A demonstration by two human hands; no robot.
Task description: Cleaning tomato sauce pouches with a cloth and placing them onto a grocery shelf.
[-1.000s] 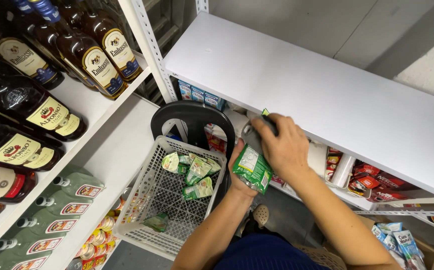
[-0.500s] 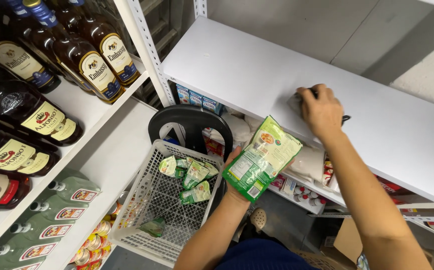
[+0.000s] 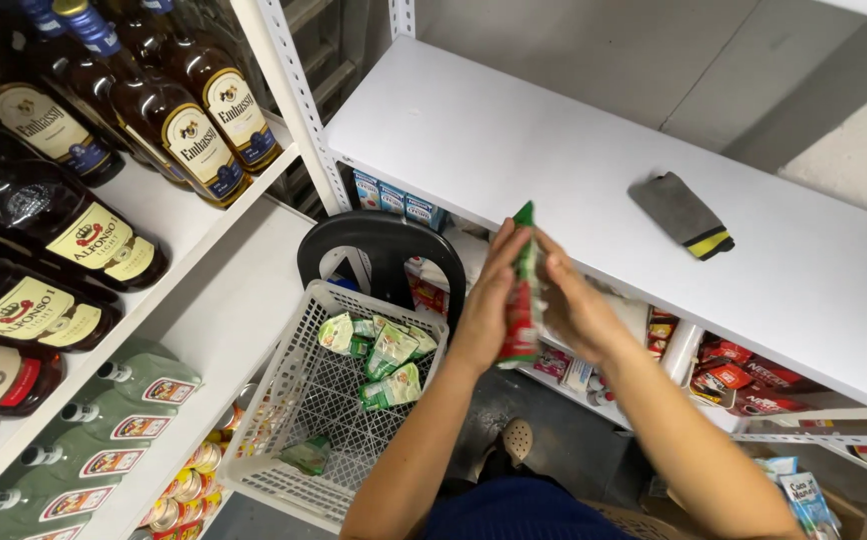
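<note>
Head view, looking down between two shelving units. The left hand (image 3: pixel 484 315) and the right hand (image 3: pixel 576 305) press a green and red sachet (image 3: pixel 522 290) between them, the sachet seen edge-on and standing roughly upright. The fingers of both hands lie flat along its faces rather than curled round it, a hold that keeps the thin packet straight and lets its edge be seen; both hands are closed on it. The sachet sits in the air just in front of the rim of the white shelf (image 3: pixel 514 140), above a white plastic basket (image 3: pixel 274 400). The basket rests on a black chair (image 3: pixel 379 240), which brings its load of similar green sachets (image 3: pixel 389 355) within arm's reach. A folded grey cloth (image 3: pixel 681 213) with a yellow edge lies well apart on the shelf's bare top. Dark glass bottles (image 3: pixel 169 110) lie on the left-hand rack, green bottles (image 3: pixel 124 420) below them.
</note>
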